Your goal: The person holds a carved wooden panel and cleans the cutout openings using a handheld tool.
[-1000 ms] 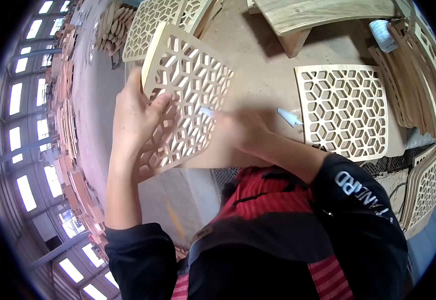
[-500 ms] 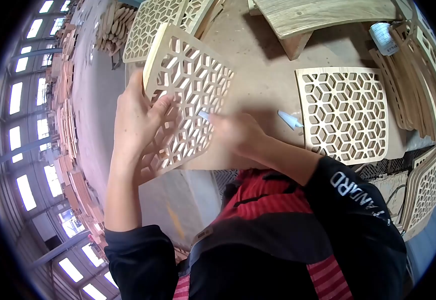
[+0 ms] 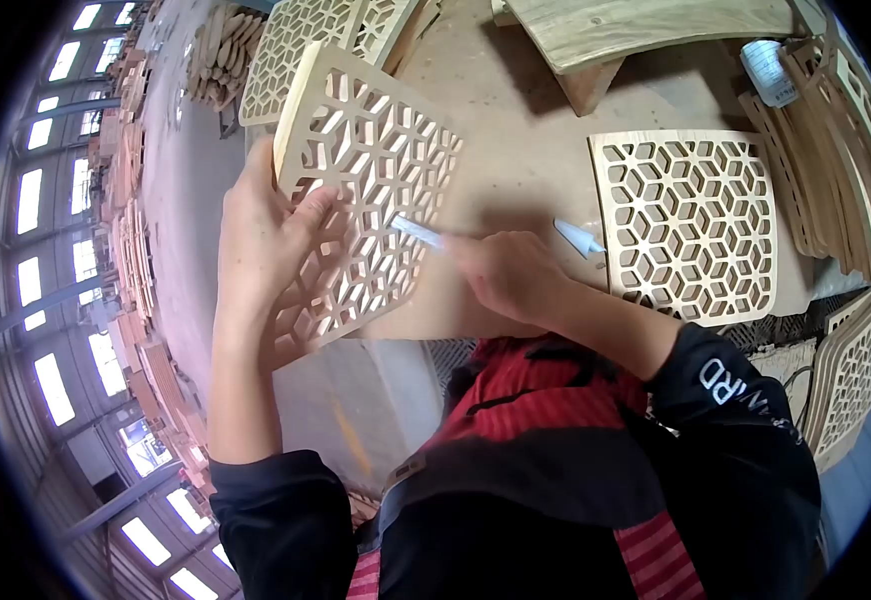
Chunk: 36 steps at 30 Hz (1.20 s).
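The left hand (image 3: 261,235) grips the tilted lattice panel (image 3: 364,190), while the right hand (image 3: 511,275) pinches a pale strip (image 3: 417,231), its long axis pointing leftward to the panel.

Now my right hand (image 3: 516,275) slides back from the raised lattice panel (image 3: 364,180), exposing more of the pale blue strip (image 3: 418,232) it pinches, while my left hand (image 3: 264,228) and that panel shift slightly leftward.
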Tool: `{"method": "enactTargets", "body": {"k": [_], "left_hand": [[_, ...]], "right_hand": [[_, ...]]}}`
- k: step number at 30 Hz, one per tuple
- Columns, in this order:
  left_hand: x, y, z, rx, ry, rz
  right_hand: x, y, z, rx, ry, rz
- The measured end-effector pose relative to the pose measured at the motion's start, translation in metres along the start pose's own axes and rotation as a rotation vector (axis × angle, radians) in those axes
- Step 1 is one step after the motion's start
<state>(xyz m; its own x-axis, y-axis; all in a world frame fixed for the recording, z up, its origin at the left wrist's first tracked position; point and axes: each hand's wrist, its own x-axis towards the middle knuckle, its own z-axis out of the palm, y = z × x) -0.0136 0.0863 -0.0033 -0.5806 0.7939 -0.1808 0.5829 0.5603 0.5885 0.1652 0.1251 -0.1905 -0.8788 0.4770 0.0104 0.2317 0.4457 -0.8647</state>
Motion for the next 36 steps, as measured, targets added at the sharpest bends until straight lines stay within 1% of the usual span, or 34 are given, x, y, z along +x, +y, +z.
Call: {"method": "enactTargets", "body": {"k": [2,6,7,9,10,12,14,17,18,21,23,24,27,29,30,34,36], "left_hand": [[0.0,0.003,0.0,0.01,0.003,0.013],[0.0,0.004,-0.001,0.054,0.006,0.028],[0.0,0.004,-0.002,0.062,-0.002,0.028],[0.011,-0.016,-0.009,-0.049,-0.024,0.018],[0.018,-0.024,-0.014,-0.052,-0.031,0.028],[0.031,-0.043,-0.026,-0.038,-0.072,0.067],[0.04,-0.054,-0.033,-0.021,-0.083,0.099],[0.043,-0.056,-0.034,-0.021,-0.086,0.112],[0.041,-0.053,-0.033,-0.014,-0.082,0.112],[0.03,-0.037,-0.024,-0.007,-0.038,0.107],[0.026,-0.031,-0.022,-0.001,-0.03,0.09],[0.022,-0.027,-0.02,-0.009,-0.036,0.04],[0.006,0.004,-0.009,0.136,0.007,0.006],[0.005,-0.006,-0.003,0.014,0.006,0.048],[0.002,-0.003,-0.001,0.02,0.009,0.05],[-0.001,0.002,0.0,0.089,0.026,0.045],[0.0,-0.002,0.0,0.069,0.027,0.046]], "right_hand": [[0.0,0.003,-0.01,-0.067,-0.012,-0.026],[0.041,-0.015,0.023,-0.138,0.046,-0.056],[0.039,-0.015,0.022,-0.081,0.056,-0.066],[0.02,-0.014,0.012,0.04,0.067,-0.079],[0.003,-0.014,-0.001,0.046,0.06,-0.035],[-0.021,0.0,-0.022,-0.106,-0.087,0.029],[-0.044,0.02,-0.038,-0.246,-0.417,0.136],[-0.074,0.037,-0.039,-0.024,-0.113,0.209],[-0.073,0.033,-0.046,0.064,-0.013,0.181],[-0.059,0.01,-0.061,0.125,0.004,0.25],[-0.052,0.002,-0.057,0.203,0.078,0.16],[-0.05,0.0,-0.056,0.242,0.115,0.114],[-0.047,0.0,-0.05,0.226,0.089,0.062],[-0.046,-0.002,-0.051,0.215,0.067,0.099],[-0.046,-0.004,-0.052,0.209,0.056,0.115],[-0.045,-0.009,-0.054,0.191,0.08,0.07],[-0.044,-0.013,-0.055,0.167,0.066,0.068]]}}
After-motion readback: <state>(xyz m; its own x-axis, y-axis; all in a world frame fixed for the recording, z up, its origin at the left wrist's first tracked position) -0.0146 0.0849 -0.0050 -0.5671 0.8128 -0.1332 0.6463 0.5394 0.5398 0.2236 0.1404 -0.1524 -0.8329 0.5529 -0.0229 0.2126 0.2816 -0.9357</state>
